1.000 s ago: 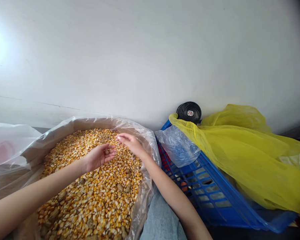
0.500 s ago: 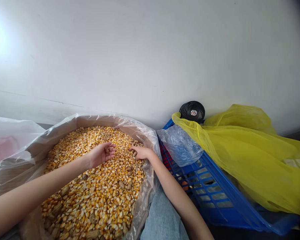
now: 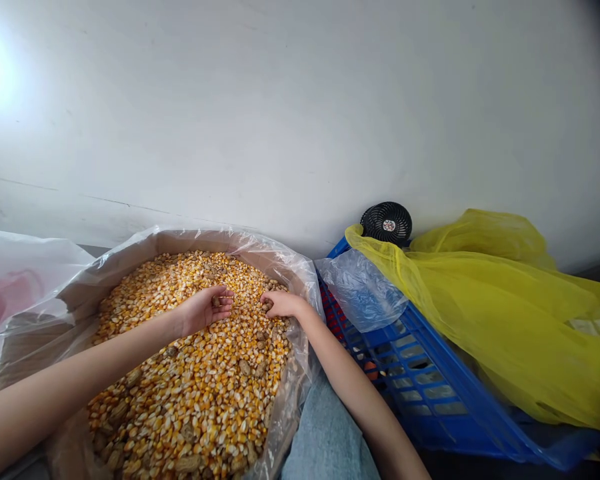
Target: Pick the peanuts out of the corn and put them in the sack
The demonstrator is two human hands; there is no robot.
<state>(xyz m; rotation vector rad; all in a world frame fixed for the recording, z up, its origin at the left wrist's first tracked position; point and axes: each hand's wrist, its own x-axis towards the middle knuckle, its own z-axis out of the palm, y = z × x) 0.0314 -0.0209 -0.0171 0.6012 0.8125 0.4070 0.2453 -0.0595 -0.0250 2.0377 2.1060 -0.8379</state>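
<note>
Dry corn kernels [image 3: 220,380] fill a large bag lined with clear plastic [image 3: 300,267]. Unshelled peanuts [image 3: 187,463] lie scattered among them, more thickly toward the near left. Over the middle of the corn, my left hand [image 3: 203,312] is turned palm inward, its fingers loosely curled around a peanut [image 3: 215,302]. My right hand [image 3: 284,305] reaches to the right side of the heap, thumb and fingers closed on another peanut [image 3: 267,306] at the corn's surface. Some of its fingers are hidden behind the hand.
A blue plastic crate [image 3: 430,373] stands right of the bag, with yellow mesh netting [image 3: 505,313] and a clear plastic bag [image 3: 363,290] draped over it. A small black fan [image 3: 387,222] sits at its back corner. A pale wall [image 3: 300,120] rises behind. Whitish plastic [image 3: 25,267] lies at left.
My right hand's fingers have drawn in around a peanut and lifted slightly. My left hand keeps its peanut, almost unmoved. The whole view has shifted a little.
</note>
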